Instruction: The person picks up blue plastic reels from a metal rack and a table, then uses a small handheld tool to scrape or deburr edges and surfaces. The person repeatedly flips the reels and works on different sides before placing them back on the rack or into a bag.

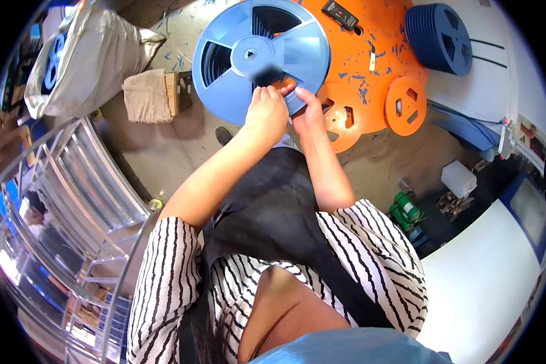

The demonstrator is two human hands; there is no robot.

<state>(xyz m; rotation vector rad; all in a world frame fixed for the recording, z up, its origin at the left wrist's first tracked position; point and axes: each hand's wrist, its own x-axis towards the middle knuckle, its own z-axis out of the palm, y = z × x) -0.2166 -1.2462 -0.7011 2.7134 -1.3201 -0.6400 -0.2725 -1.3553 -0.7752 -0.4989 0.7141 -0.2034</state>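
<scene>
A large blue plastic reel point(221, 100), with wedge-shaped windows and a round hub, lies in front of me, partly on an orange table. Through its windows, dark stacked layers show below. At its near edge, my left hand point(268, 112) has its fingers curled closed over the rim by a window. Close beside it, my right hand point(309, 112) pinches the same rim, thumb on top. Some fingertips are inside the window, so what they touch there is partly hidden. A dark smear covers part of the reel just beyond my fingers.
Blue shavings and a black handheld device point(340, 14) lie on the orange table point(379, 36). A stack of blue reels point(438, 39) stands far right. At left are a pale sack point(94, 57), a cloth-covered stool point(147, 97) and a metal railing point(118, 291). Green bottles point(406, 207) stand right.
</scene>
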